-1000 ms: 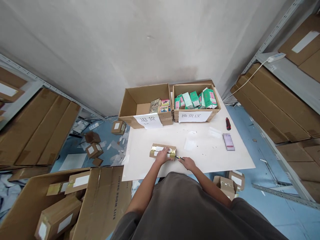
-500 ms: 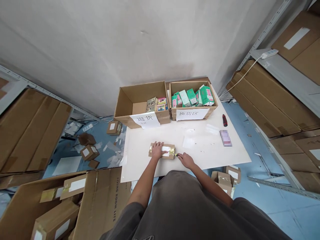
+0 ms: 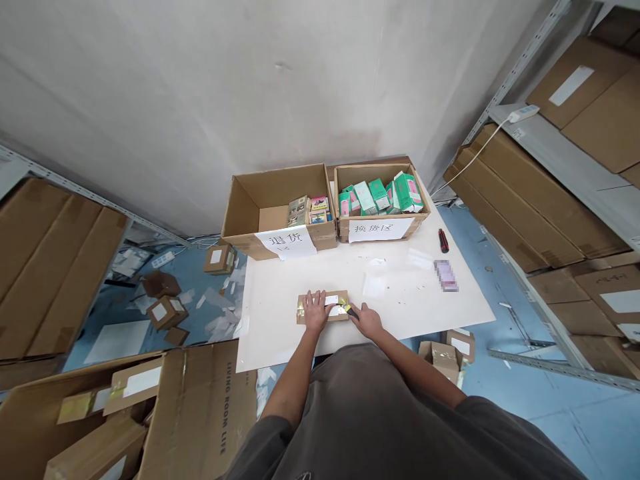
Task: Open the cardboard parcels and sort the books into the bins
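Yellow-and-black cutter (image 3: 353, 313) has moved from just beside the right end of the taped parcel (image 3: 339, 312) onto it

A grey wall (image 3: 280, 107) rises behind a white table (image 3: 273, 293). At lower left sits a big brown carton (image 3: 197, 400) printed "LIVING ROOM LIFE", with boxes inside. Side by side at the back of the table stand two more cartons, both without lids and with white paper signs (image 3: 286, 241) in Chinese characters on the front: the left carton (image 3: 244, 247) contains a few small boxes (image 3: 299, 211), the right carton (image 3: 344, 231) green-and-pink boxes (image 3: 379, 194). Near the table's front edge lies the brown parcel. The left hand (image 3: 316, 312) rests on its left part, fingers spread. The right hand (image 3: 367, 322) is closed around the cutter, whose tip is at the parcel's right end; the blade is too small to make out clearly. Toward the table's right side lie a pixelated purple item (image 3: 446, 275) and a smaller red-and-black tool (image 3: 443, 241).
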Demonstrator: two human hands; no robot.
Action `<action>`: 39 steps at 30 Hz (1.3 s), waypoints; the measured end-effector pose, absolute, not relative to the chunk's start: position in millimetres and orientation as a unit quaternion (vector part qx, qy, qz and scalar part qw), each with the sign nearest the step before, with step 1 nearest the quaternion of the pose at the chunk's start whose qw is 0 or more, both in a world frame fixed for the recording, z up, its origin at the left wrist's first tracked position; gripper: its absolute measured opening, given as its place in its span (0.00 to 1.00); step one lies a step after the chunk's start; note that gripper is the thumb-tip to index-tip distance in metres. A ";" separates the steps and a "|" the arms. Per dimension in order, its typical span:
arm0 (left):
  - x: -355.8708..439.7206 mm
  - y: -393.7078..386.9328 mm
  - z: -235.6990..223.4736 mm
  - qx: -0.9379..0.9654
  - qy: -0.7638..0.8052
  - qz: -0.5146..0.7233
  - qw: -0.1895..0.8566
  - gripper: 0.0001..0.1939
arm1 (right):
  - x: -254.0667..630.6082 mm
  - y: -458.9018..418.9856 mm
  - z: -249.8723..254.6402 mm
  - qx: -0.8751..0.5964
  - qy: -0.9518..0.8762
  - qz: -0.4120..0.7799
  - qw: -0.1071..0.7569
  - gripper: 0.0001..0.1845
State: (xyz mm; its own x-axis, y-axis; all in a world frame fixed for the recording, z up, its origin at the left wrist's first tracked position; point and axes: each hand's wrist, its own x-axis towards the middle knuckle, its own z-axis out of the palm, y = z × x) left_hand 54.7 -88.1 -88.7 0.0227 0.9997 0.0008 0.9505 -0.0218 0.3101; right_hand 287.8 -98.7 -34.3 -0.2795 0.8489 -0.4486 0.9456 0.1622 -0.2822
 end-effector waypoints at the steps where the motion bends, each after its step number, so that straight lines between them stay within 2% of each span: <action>1: 55.0 -88.5 -89.6 0.707 0.689 0.114 0.109 0.34 | 287.8 -99.3 -33.3 0.593 0.757 -0.254 0.103 0.29; 13: 64.2 -86.8 -90.8 0.686 0.711 0.132 0.079 0.31 | 288.9 -100.6 -30.5 0.614 0.749 -0.216 0.124 0.30; 23: 71.2 -88.1 -84.2 0.657 0.729 0.129 0.147 0.32 | 298.5 -103.2 -28.5 0.641 0.722 -0.238 0.109 0.31; 31: 70.8 -88.2 -83.0 0.651 0.739 0.116 0.130 0.32 | 278.3 -80.5 -31.0 0.602 0.756 -0.238 0.104 0.30; 36: 65.1 -90.5 -88.0 0.641 0.742 0.144 0.135 0.29 | 365.3 -78.2 -30.7 0.704 0.655 -0.234 0.140 0.28; 39: 60.6 -92.5 -88.3 0.647 0.737 0.141 0.135 0.29 | 428.6 -72.8 -27.5 0.714 0.665 -0.195 0.102 0.29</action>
